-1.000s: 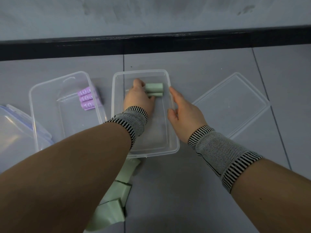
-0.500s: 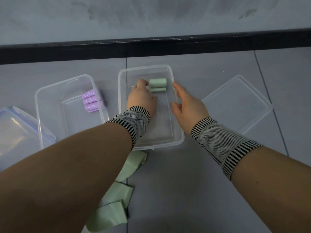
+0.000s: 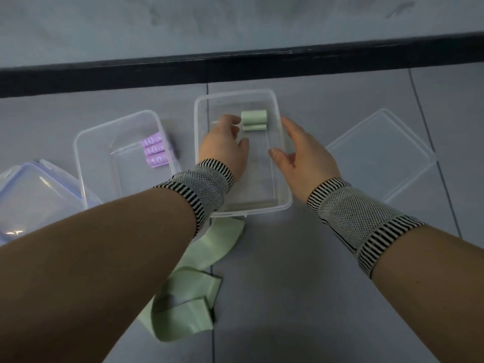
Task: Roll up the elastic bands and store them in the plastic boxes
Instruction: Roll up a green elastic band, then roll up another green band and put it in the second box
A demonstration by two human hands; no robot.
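With two rolled pale-green elastic bands [image 3: 254,120] lying side by side at the twelve o'clock end of the clear rectangular plastic box [image 3: 284,191], the left hand [image 3: 224,146] sits inside, fingers loosely curled, holding nothing. The right hand [image 3: 305,153], fingers relaxed and apart, should steady the three o'clock wall. Judging by this, fetch the unrolled green bands [image 3: 188,292] on the floor at six o'clock.
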